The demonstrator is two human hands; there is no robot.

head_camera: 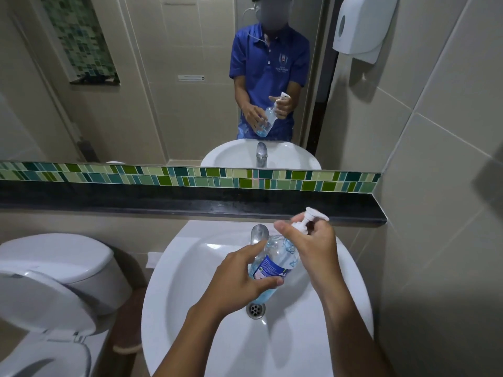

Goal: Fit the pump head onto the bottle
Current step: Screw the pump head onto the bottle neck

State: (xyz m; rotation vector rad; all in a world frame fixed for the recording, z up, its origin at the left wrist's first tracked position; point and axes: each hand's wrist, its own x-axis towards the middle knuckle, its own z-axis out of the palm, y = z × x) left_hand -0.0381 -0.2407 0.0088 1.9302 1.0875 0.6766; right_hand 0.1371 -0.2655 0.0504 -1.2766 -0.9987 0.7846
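**Both hands on a tilted bottle above the sink**

The left hand (pixel 239 278) grips the lower part of the bottle (pixel 275 263), thumb across the front near the label and fingers curled behind it, closed firmly around the body. The bottle is clear with a blue label and a little blue liquid pooled at its low end; it leans, its neck pointing up and away to the right, and hangs over the bowl of the white sink (pixel 190 308), above the drain (pixel 255 309).

The right hand (pixel 313 247) wraps the neck end, fingers folded around the collar of the white pump head (pixel 310 216), with the thumb stretched out to the left. The nozzle and plunger stick up past the knuckles. Whether the collar is seated on the neck cannot be told, since the fingers hide the joint.

Just behind the bottle stands the metal tap (pixel 258 234), partly covered by it. To the left a toilet (pixel 54 289) is cut off by the frame edge. Farther back a dark ledge (pixel 163 205) runs below a strip of green tiles (pixel 163 178) and a mirror (pixel 163 91); a white dispenser (pixel 359 28) hangs on the right wall.
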